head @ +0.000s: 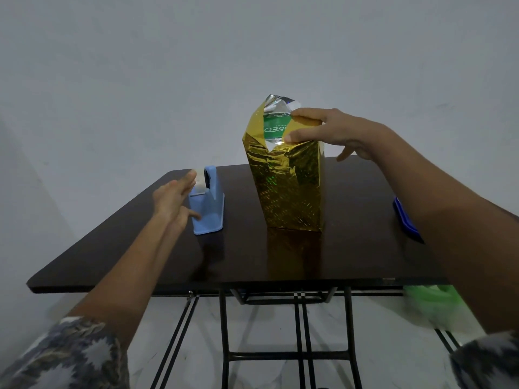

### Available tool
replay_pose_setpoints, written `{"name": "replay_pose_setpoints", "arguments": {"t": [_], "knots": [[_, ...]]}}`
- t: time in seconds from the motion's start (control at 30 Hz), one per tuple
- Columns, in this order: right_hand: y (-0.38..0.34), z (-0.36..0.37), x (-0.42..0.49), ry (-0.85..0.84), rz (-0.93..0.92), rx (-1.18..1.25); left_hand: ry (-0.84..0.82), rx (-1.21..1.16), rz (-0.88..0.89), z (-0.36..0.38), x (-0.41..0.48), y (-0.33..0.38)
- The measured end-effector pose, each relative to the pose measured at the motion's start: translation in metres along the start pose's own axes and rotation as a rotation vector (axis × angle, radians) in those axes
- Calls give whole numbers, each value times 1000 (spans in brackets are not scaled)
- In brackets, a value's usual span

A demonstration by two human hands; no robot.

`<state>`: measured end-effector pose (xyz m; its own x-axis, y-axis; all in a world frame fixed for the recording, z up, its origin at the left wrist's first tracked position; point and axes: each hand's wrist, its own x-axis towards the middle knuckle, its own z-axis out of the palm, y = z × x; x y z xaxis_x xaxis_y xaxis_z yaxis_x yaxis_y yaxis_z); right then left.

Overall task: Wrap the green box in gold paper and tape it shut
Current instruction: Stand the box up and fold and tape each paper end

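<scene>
The green box [273,127] stands upright on the dark table [351,248], its sides covered in shiny gold paper [289,186]. Its top end is partly uncovered, with green showing between loose gold flaps. My right hand [331,130] presses straight fingers on a folded flap at the top right of the box. To the left stands a light blue tape dispenser [209,209] with a white roll. My left hand [174,197] reaches onto the dispenser, fingertips touching the tape at its top, thumb against its side.
A dark blue flat object [405,220] lies at the table's right edge, partly behind my right forearm. Something green and blurred [429,301] sits below the table's right front corner. Black metal legs [297,332] stand under the table. A plain wall is behind.
</scene>
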<state>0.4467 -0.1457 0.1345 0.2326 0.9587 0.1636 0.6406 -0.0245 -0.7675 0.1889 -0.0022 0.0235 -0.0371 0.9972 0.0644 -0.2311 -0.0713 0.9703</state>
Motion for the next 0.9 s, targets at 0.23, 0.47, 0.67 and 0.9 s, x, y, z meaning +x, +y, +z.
{"name": "replay_pose_setpoints", "arguments": {"t": [0.23, 0.47, 0.67, 0.9], "knots": [[-1, 1, -1, 3, 2, 7, 26, -41, 19, -5, 0, -4], [-1, 1, -1, 12, 0, 11, 13, -32, 51, -8, -10, -6], [-1, 2, 0, 18, 5, 0, 29, -2, 88, -8, -13, -12], [0, 2, 3, 20, 17, 0, 144, -34, 122, 1, -24, -24]]}}
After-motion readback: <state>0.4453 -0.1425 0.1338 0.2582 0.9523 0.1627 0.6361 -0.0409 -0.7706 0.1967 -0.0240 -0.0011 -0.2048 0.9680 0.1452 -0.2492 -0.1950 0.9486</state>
